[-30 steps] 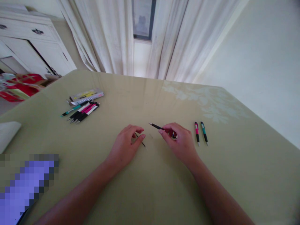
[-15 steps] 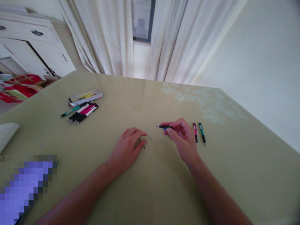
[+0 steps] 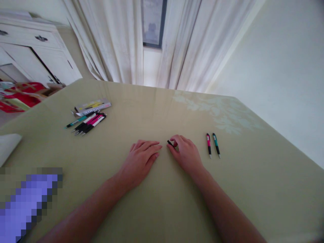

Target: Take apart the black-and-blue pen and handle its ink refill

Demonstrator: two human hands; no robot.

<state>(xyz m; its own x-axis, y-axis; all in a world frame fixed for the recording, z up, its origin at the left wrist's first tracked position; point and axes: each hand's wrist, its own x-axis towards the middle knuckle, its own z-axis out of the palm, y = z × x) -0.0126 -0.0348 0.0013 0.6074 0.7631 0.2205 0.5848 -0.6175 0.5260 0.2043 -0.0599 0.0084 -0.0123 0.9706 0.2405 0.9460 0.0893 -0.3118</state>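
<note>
My left hand [image 3: 141, 161] lies palm down on the table, fingers stretched out and thumb a little apart. No object shows in it; what may lie beneath the palm is hidden. Just to its right, my right hand [image 3: 186, 152] is closed, with thumb and fingers pinching a pen [image 3: 170, 144]. Only a short black part of that pen sticks out, and the hand covers the remainder. Right of this hand a pink and black pen [image 3: 209, 145] and a teal and black pen [image 3: 216, 145] lie side by side, apart from my fingers.
Several pens [image 3: 89, 124] in pink, white, black and teal lie in a bunch at the left, in front of an opened pen box [image 3: 93, 105]. A blurred-out purple device [image 3: 27, 206] is at the near left, below a white sheet [image 3: 8, 145]. Curtains hang behind the table [image 3: 162, 202].
My right hand has come left and down, turning the pen so its metal tip no longer shows. The thin dark stick by my left thumb is out of sight; the left fingers lie flatter.
</note>
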